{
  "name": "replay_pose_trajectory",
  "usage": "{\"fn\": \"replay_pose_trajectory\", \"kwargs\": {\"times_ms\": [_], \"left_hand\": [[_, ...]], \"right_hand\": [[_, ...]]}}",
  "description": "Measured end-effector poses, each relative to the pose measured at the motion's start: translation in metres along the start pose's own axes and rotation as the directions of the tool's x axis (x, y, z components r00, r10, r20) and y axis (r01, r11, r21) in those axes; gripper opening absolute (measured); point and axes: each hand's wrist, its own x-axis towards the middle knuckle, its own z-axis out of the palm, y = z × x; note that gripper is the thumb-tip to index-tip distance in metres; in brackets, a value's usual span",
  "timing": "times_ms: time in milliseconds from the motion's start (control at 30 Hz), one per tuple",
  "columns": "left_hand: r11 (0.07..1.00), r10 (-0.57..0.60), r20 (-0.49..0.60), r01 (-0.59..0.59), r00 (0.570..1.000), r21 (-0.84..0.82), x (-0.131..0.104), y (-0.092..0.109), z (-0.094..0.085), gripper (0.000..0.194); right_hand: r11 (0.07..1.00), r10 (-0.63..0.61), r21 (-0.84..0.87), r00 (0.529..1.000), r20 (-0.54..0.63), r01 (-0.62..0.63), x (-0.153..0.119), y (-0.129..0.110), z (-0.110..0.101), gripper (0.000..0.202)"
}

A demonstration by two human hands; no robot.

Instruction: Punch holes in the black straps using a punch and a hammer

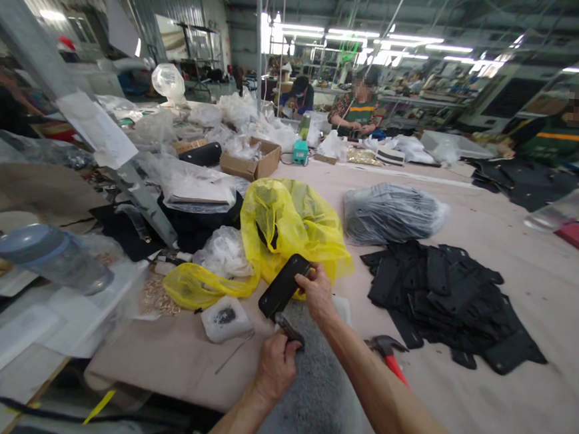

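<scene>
**A:** Where was the piece at that point, and how did you have it?

**B:** You had the black piece (284, 285) up off the table, tilted on end over the grey pad (314, 379), just in front of the yellow bag (289, 227). Your right hand (317, 293) was closed on its upper right edge, fingers curled over the top. Your left hand (276, 366) was wrapped around a small dark tool (288, 328), its tip right at the piece's lower end; whether it touched, I could not tell.

**A:** How did it look to handle?

**B:** Light, I'd judge, since you held it by one edge with no sag. It kept its flat shape, so fairly stiff, perhaps with some give like leather or moulded plastic. Its face had a sheen, so it could have been slick under dry fingers.

**A:** And the best place to hold it?

**B:** Along the long edges near the top, as you did, keeping the lower end free for the tool. Pinching the glossy face alone would likely have let it twist.

**A:** Anything close by?

**B:** A red-handled hammer (389, 355) lay just right of the pad, and the pile of black pieces (451, 300) sat further right.
</scene>
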Motion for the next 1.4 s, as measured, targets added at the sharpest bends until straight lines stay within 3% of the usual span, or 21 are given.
{"fn": "replay_pose_trajectory", "kwargs": {"times_ms": [33,100,233,367,433,467,533,600,667,833,933,1100,1167,1267,1333,1400], "left_hand": [[1.000,-0.001,0.001,0.001,1.000,-0.004,0.000,0.001,0.000,0.024],[1.000,0.002,-0.006,-0.002,1.000,-0.006,0.001,0.001,-0.001,0.024],[1.000,0.024,-0.030,-0.023,0.999,0.007,0.002,0.004,-0.001,0.023],[1.000,-0.001,-0.024,0.001,1.000,-0.017,0.001,0.009,-0.002,0.024],[1.000,-0.001,-0.026,0.001,1.000,-0.029,0.001,0.011,-0.003,0.025],[1.000,0.004,-0.031,-0.005,1.000,-0.031,0.000,0.012,-0.003,0.026],[0.999,0.017,-0.041,-0.018,0.999,-0.027,0.000,0.012,-0.003,0.030],[1.000,0.021,-0.046,-0.022,0.999,-0.018,-0.001,0.012,-0.002,0.032],[1.000,0.014,-0.055,-0.014,0.998,-0.001,-0.002,0.011,-0.001,0.030],[1.000,0.027,-0.092,-0.026,0.995,0.013,-0.002,0.012,0.001,0.029],[1.000,0.026,-0.077,-0.026,0.997,-0.005,-0.001,0.014,0.000,0.030],[1.000,-0.006,-0.071,0.006,0.997,-0.001,-0.002,0.015,-0.002,0.030],[0.999,-0.021,-0.065,0.023,0.998,0.026,-0.003,0.014,-0.001,0.028],[0.995,-0.080,-0.075,0.084,0.994,0.057,-0.005,0.013,0.000,0.027],[0.992,-0.110,-0.052,0.113,0.993,0.047,-0.007,0.012,0.002,0.029],[0.988,-0.143,-0.044,0.145,0.989,0.054,-0.009,0.008,0.005,0.032]], "right_hand": [[1.000,0.005,0.030,1.000,0.000,-0.005,-0.001,0.001,-0.004,0.056],[0.997,-0.002,-0.080,1.000,0.020,0.004,-0.003,0.003,-0.011,0.063],[0.888,-0.026,-0.458,0.998,0.063,0.052,-0.006,0.009,-0.022,0.037],[0.845,-0.057,-0.526,0.994,0.088,0.095,-0.016,0.011,-0.030,0.018],[0.788,-0.139,-0.575,0.973,0.182,0.220,-0.019,0.007,-0.029,0.023],[0.734,-0.192,-0.601,0.945,0.264,0.317,-0.020,0.003,-0.028,0.027],[0.574,-0.263,-0.623,0.840,0.474,0.532,-0.020,-0.006,-0.022,0.037],[0.420,-0.229,-0.600,0.720,0.656,0.681,-0.018,-0.016,-0.015,0.041],[0.309,-0.133,-0.578,0.636,0.760,0.755,-0.015,-0.023,-0.009,0.040],[0.151,-0.023,-0.568,0.577,0.816,0.809,-0.011,-0.026,-0.002,0.032],[0.160,-0.025,-0.572,0.583,0.812,0.804,-0.010,-0.026,-0.003,0.026],[0.318,-0.021,-0.600,0.638,0.770,0.734,-0.014,-0.033,-0.024,0.018],[0.452,-0.085,-0.613,0.715,0.694,0.649,-0.021,-0.037,-0.041,0.016],[0.725,-0.186,-0.543,0.879,0.438,0.424,-0.038,-0.034,-0.071,0.016],[0.845,-0.197,-0.440,0.942,0.272,0.303,-0.054,-0.021,-0.091,0.025],[0.896,-0.124,-0.412,0.983,0.132,0.168,-0.070,0.005,-0.108,0.042]]}}
